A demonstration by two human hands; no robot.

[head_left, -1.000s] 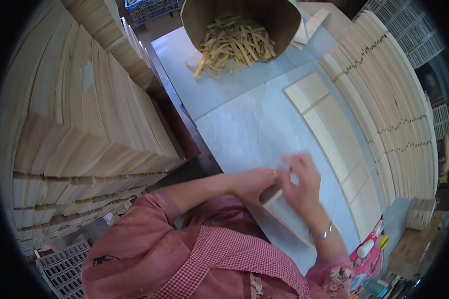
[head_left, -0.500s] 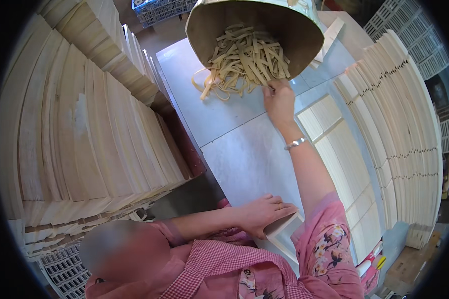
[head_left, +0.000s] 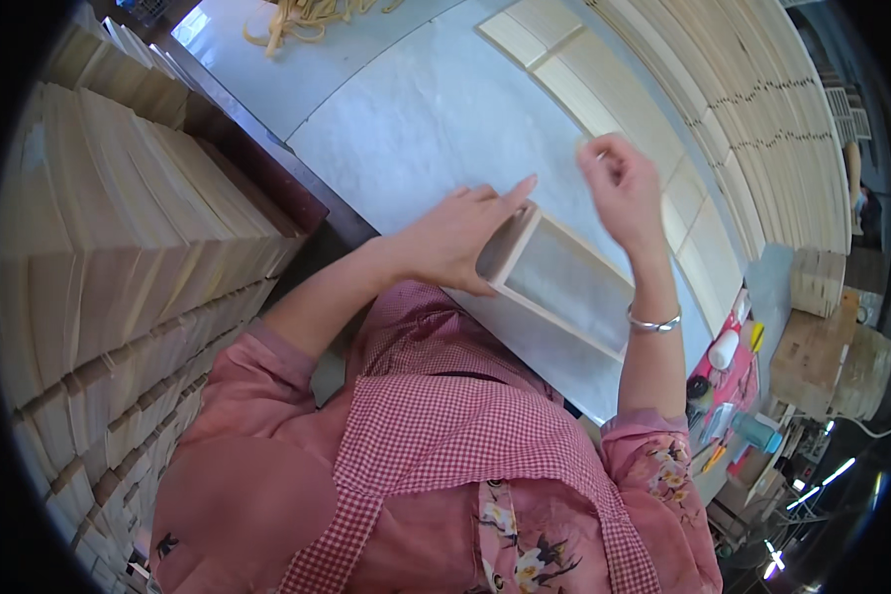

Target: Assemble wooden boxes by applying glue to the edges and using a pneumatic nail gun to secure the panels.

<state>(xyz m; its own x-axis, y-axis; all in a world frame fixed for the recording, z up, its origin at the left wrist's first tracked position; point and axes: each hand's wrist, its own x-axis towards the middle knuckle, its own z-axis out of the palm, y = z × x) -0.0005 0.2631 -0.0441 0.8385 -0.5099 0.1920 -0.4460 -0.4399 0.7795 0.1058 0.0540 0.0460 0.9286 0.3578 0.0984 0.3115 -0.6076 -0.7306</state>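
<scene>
A shallow rectangular wooden frame (head_left: pixel 556 319) lies on the pale tabletop close to my body, its middle open to the surface beneath. My left hand (head_left: pixel 457 233) spans its left end, thumb at the near corner and fingers at the far one. Above the frame's far right side, my right hand (head_left: pixel 624 193) is raised and apart from it, fingers curled in. Whether anything is pinched there cannot be made out. Beyond, at the top edge, a tangle of flat tan bands (head_left: pixel 302 22) is partly cut off.
Flat wooden pieces (head_left: pixel 604 99) lie in a row along the table's right side, with stacked slotted wooden strips (head_left: pixel 752 109) behind them. Tall stacks of boards (head_left: pixel 119 228) stand on the left. A white bottle (head_left: pixel 725 348) and small tools sit at the right.
My right hand has come back from the band pile toward the frame. My left hand and the frame now show farther from my body. The view has shifted, cutting off the bands' container.
</scene>
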